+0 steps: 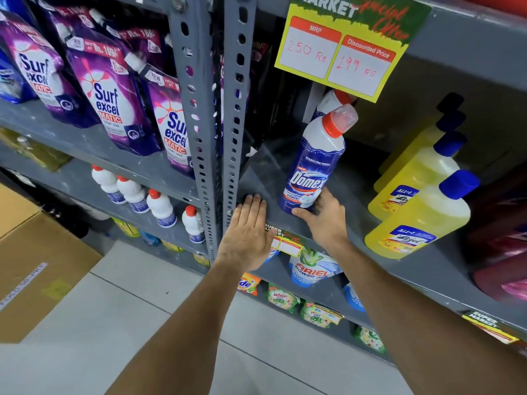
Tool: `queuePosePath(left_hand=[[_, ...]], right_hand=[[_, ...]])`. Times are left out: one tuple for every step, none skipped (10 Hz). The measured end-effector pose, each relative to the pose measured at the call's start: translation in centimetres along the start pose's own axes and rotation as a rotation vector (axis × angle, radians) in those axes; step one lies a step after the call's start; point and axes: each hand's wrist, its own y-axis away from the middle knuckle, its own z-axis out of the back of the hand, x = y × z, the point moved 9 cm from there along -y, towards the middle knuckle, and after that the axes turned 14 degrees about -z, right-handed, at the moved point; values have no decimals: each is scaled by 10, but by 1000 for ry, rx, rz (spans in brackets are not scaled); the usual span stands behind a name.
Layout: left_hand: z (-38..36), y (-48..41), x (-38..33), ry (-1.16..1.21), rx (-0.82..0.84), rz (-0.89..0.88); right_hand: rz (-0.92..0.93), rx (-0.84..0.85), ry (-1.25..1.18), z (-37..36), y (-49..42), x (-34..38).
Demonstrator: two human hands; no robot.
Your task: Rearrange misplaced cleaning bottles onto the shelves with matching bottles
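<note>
A blue and white Domex bottle (313, 166) with a red cap stands upright on the grey shelf (262, 178) right of the metal upright. My right hand (322, 215) is wrapped around its base. A second Domex bottle (328, 102) stands behind it, partly hidden by a price sign. My left hand (246, 232) lies flat and empty on the shelf's front edge, left of the bottle. A row of yellow Lizol bottles (419, 220) with blue caps fills the right of the same shelf.
Purple Surf Excel pouches (111, 101) hang on the upper left shelf. Small white bottles with red caps (159, 206) stand on the shelf below. Detergent packs (310, 269) fill the lower right shelves. A cardboard box (34, 260) sits on the floor at left. A yellow price sign (342, 49) hangs above.
</note>
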Motion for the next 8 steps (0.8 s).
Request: queuePosePath(left_hand=[[0, 0, 1, 6, 1, 5], [-1, -1, 1, 8, 13, 9], [-1, 0, 1, 4, 17, 11], [-1, 0, 0, 7, 24, 10], [-1, 0, 1, 4, 24, 12], [-1, -1, 0, 9, 26, 4], [-2, -1, 2, 39, 37, -4], [4, -2, 3, 85, 40, 18]], right_hand=[[1, -9, 6, 0, 0, 0], [-6, -25, 13, -1, 0, 0], [-4, -33, 3, -2, 1, 0], [-18, -34, 3, -2, 1, -2], [-13, -32, 2, -2, 1, -2], [-23, -32, 16, -3, 3, -2], [-24, -13, -10, 0, 4, -5], [-3, -52, -77, 12, 15, -2]])
